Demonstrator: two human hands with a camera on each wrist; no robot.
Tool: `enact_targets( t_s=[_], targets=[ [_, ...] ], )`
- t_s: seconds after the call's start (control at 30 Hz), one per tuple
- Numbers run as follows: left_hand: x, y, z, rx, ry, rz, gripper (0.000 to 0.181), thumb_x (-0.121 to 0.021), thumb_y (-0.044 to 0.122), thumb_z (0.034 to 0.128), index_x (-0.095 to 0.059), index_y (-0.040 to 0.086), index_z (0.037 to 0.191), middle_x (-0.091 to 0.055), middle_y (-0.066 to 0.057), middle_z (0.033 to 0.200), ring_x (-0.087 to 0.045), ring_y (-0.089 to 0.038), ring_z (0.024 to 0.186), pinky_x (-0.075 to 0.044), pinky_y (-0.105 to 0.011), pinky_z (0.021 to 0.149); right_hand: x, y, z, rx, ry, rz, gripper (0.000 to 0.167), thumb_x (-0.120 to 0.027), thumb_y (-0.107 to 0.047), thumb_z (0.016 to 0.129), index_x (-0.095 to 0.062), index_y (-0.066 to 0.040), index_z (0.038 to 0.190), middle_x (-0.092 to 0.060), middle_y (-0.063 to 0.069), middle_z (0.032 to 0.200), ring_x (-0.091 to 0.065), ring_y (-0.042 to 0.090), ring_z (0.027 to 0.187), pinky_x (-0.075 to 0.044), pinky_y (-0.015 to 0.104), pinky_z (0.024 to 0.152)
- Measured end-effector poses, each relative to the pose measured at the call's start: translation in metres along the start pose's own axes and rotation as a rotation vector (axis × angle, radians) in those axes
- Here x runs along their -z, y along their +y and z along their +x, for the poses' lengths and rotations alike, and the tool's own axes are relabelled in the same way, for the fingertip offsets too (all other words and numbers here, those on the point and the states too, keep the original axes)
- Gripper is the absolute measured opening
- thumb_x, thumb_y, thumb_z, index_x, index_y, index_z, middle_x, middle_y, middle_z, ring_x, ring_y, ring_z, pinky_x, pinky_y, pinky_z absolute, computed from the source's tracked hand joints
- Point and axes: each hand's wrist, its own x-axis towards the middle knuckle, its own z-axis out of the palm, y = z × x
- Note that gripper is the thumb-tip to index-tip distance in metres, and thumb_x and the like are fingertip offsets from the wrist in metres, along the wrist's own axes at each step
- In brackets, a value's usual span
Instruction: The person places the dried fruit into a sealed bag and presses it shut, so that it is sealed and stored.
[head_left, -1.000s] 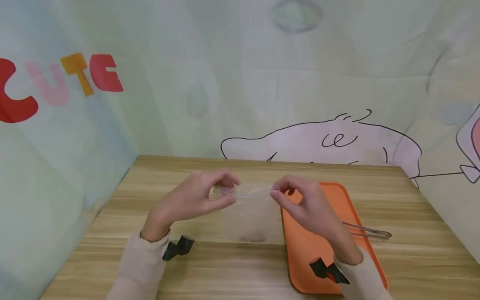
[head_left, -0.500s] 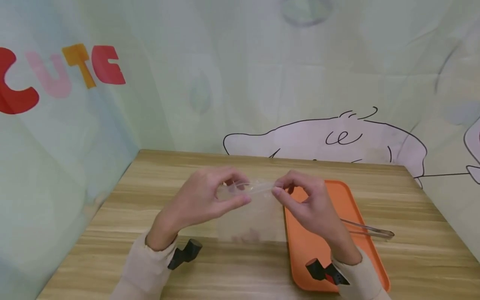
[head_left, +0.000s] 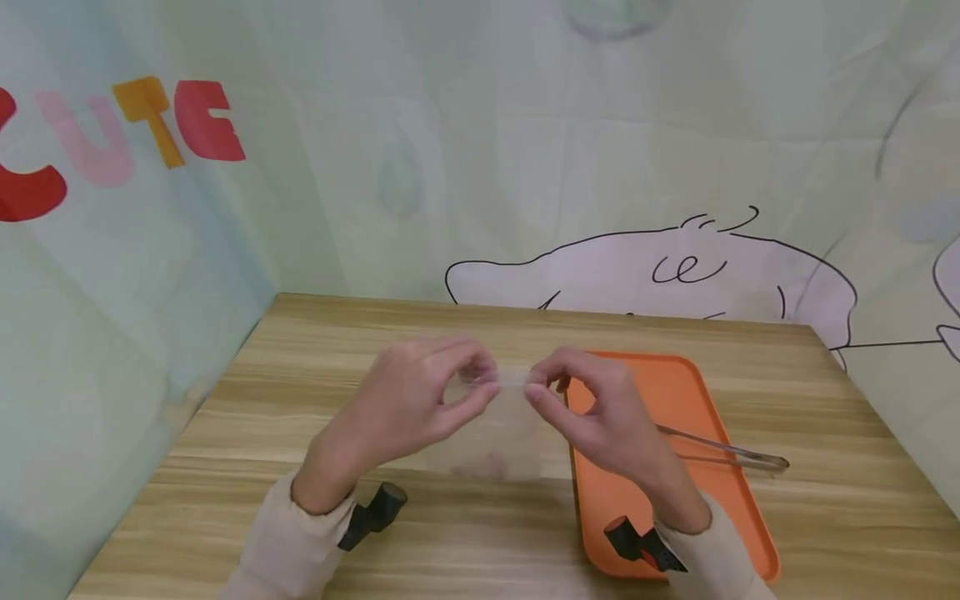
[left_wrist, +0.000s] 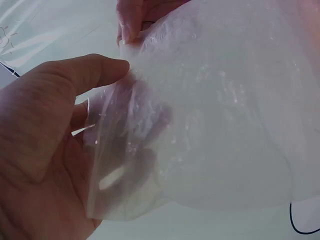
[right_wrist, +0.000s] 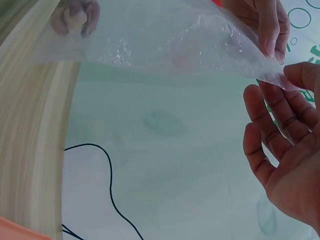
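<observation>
A clear zip-top plastic bag [head_left: 487, 437] hangs between my two hands above the table. A few small brownish-pink pieces [right_wrist: 75, 17] lie at its bottom; what they are is too blurred to tell. My left hand [head_left: 408, 396] pinches the bag's top edge between thumb and fingers, and some of its fingers show through the film in the left wrist view. Close by, my right hand [head_left: 603, 408] grips the other end of that edge with thumb and index finger. In the right wrist view its remaining fingers are spread loosely below the bag.
An orange tray [head_left: 678, 387] lies on the wooden table [head_left: 300, 358], under and beyond my right hand. Metal tongs [head_left: 723, 447] lie across its right rim, their end sticking out over the table. A printed cloth wall [head_left: 360, 167] stands behind and at the left.
My hands have drawn closer together along the bag's top edge, the left moving right and the right slightly left. The bag's mouth looked bulged half a second ago and now looks flatter.
</observation>
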Motion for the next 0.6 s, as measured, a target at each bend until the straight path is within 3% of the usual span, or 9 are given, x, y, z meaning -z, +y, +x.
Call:
enact_targets(
  t_s=[0.17, 0.37, 0.6],
  targets=[
    [-0.002, 0.001, 0.0015, -0.039, -0.022, -0.069, 0.008, -0.073, 0.015, 0.0908, -0.066, 0.013, 0.087, -0.067, 0.008, 0.081, -0.065, -0.002, 0.076, -0.053, -0.021, 0.067, -0.0067, 0.0005, 0.0012, 0.032, -0.024, 0.042, 0.008, -0.069, -0.005, 0.094, -0.069, -0.012, 0.098, -0.066, -0.005, 0.085, -0.056, 0.01, 0.072, -0.05, 0.028, 0.064],
    [-0.005, 0.0024, 0.0029, -0.093, 0.005, -0.173, 0.008, -0.073, 0.012, 0.0903, -0.067, 0.014, 0.085, -0.066, 0.009, 0.078, -0.063, 0.001, 0.075, -0.052, -0.018, 0.067, -0.007, -0.0004, 0.0, 0.051, -0.018, 0.118, 0.006, -0.066, -0.009, 0.097, -0.069, -0.013, 0.094, -0.065, -0.006, 0.082, -0.055, 0.009, 0.069, -0.049, 0.027, 0.062],
    [-0.0056, 0.0042, 0.0017, -0.098, 0.003, -0.216, 0.009, -0.073, 0.012, 0.0897, -0.068, 0.015, 0.083, -0.065, 0.01, 0.077, -0.06, 0.002, 0.073, -0.051, -0.019, 0.066, -0.0039, -0.0028, -0.0001, 0.054, -0.086, 0.174, 0.009, -0.065, -0.006, 0.097, -0.068, -0.014, 0.095, -0.064, -0.006, 0.082, -0.053, 0.01, 0.07, -0.047, 0.026, 0.062]
  ],
)
